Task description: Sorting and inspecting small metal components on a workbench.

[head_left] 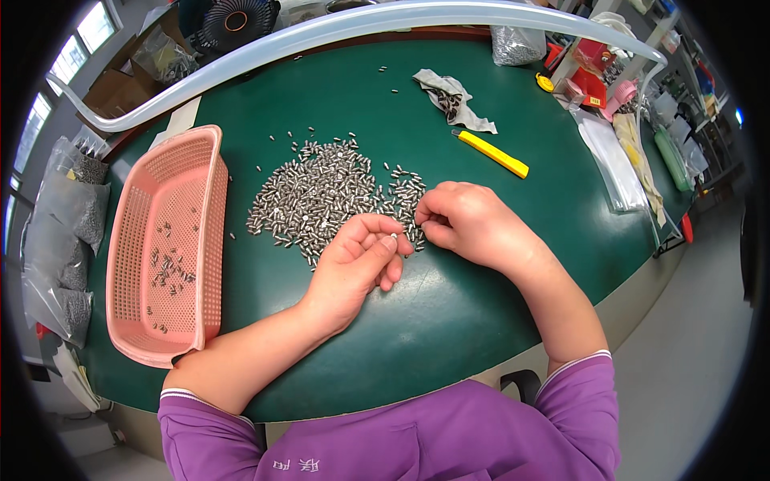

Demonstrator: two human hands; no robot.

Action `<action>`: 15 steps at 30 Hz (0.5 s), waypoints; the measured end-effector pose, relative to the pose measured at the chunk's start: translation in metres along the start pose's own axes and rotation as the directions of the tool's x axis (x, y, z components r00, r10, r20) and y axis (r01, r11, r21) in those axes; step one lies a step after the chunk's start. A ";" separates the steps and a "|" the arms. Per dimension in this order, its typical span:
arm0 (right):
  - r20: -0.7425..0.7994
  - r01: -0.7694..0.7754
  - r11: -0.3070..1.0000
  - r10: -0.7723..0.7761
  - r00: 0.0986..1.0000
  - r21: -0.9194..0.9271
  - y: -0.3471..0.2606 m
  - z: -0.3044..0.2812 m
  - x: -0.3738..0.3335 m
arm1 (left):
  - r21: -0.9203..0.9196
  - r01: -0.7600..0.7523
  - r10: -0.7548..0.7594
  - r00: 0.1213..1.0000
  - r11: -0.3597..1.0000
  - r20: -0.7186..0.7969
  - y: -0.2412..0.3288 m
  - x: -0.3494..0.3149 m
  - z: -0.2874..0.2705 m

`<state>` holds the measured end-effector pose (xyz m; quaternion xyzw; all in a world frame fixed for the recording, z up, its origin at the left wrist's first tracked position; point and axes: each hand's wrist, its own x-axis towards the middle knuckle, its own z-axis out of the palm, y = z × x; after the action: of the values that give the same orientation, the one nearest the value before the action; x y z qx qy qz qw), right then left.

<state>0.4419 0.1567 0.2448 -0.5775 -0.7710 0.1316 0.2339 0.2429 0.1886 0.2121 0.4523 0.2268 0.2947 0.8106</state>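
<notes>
A large pile of small, shiny, capsule-shaped metal parts [317, 192] is heaped in the middle of the green table. At its near right edge is my left hand [357, 260], palm partly up, thumb and forefinger closed on one small metal part [394, 236]. Just to the right, my right hand [469, 220] rests knuckles up by a smaller cluster of the same parts [407, 191]. Its fingers are curled and pressed together; whatever lies between their tips is hidden.
A pink perforated basket [212, 240] with several metal parts stands at left, beside my left forearm. Beyond my right hand lie a yellow utility knife [493, 154] and a grey cloth [433, 80] with dark pieces. Filled plastic bags [64, 232] line the far left; clear plastic sleeves [609, 156] lie right.
</notes>
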 end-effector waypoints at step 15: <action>0.004 0.007 1.000 -0.007 1.000 0.007 0.006 0.000 -0.001 | -0.125 0.007 -0.011 1.000 0.992 -0.028 0.001 0.001 -0.002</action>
<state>0.4472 0.1574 0.2419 -0.5735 -0.7732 0.1348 0.2348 0.2422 0.1910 0.2117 0.3955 0.2218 0.3110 0.8353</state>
